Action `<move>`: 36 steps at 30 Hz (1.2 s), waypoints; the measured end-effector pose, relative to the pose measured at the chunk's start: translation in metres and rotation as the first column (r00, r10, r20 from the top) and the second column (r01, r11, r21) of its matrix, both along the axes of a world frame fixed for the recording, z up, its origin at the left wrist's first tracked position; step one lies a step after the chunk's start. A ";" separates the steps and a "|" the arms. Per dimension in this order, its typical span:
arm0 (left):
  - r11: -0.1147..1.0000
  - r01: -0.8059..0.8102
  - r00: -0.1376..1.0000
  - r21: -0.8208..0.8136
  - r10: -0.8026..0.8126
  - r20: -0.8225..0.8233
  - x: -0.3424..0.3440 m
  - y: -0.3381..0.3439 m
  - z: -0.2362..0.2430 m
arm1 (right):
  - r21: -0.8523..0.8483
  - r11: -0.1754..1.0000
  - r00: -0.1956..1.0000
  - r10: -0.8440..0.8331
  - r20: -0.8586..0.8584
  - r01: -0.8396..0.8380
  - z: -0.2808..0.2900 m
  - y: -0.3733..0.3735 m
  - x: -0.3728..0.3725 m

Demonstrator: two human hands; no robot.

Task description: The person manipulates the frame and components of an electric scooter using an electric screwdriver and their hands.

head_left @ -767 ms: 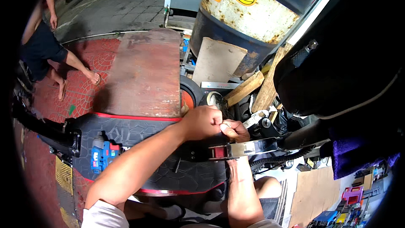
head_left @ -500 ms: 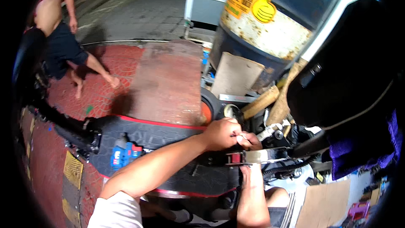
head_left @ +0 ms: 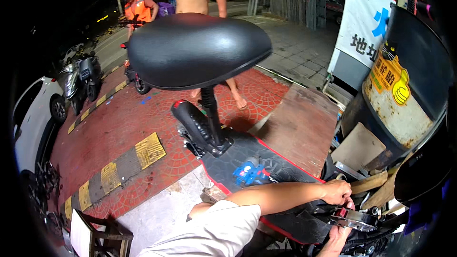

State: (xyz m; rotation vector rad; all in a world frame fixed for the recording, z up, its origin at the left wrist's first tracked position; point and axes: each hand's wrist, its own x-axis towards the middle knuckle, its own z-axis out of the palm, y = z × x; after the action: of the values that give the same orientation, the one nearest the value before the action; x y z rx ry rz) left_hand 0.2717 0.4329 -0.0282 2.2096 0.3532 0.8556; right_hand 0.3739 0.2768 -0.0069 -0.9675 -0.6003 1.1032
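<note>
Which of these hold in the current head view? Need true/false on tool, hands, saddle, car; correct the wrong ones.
1. The blue power tool lies on the black deck. True.
2. The left hand is gripping the blue power tool. False: the left hand is away from it, close to the right hand.
3. The black saddle sits on a post rising from the deck. True.
4. The white car is at the picture's right edge. False: the white car is at the left edge.
5. A person in an orange vest is in the background. True.
</note>
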 end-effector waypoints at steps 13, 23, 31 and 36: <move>0.999 0.045 0.993 -0.003 -0.045 -0.110 0.000 -0.002 0.015 | -0.029 0.999 0.997 -0.036 -0.071 0.034 -0.010 0.013 0.014; 0.999 0.032 0.987 -0.032 -0.036 -0.156 0.000 -0.004 0.018 | 0.015 0.999 0.992 0.050 -0.113 -0.049 0.012 0.024 0.000; 0.999 0.026 0.999 -0.034 -0.028 -0.046 -0.011 -0.010 0.028 | 0.051 0.997 0.993 0.069 -0.098 -0.064 0.010 0.026 0.008; 0.999 0.043 0.995 -0.028 -0.045 -0.086 -0.015 -0.011 0.033 | 0.060 0.995 0.992 0.084 -0.093 -0.078 0.007 0.028 0.005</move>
State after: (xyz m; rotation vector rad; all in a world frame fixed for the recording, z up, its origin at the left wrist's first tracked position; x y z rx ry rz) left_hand 0.2568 0.4220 0.0045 2.2269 0.3537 0.7297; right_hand 0.3793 0.3045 0.0005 -0.8430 -0.5938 1.1919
